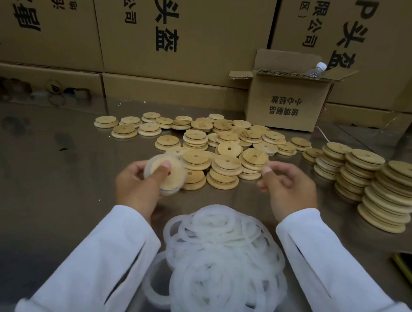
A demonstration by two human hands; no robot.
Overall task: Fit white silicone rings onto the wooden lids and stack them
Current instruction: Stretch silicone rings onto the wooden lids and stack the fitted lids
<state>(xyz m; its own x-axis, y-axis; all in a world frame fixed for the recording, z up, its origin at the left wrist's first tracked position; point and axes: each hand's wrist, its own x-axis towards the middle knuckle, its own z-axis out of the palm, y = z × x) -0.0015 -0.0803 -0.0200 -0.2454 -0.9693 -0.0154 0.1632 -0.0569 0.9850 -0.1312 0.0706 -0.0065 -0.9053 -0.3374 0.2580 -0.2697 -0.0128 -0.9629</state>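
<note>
Left hand: grips wooden lid beside the loose lids, thumb on its face, ring round its rim.
Right hand: curled, contents unclear.
Handling: lid likely light, stiff (hold the edge); ring soft, stretchy.

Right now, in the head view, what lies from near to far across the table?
Heap of white silicone rings → loose round wooden lids → small open brown cardboard box → wall of large printed cardboard cartons.
</note>
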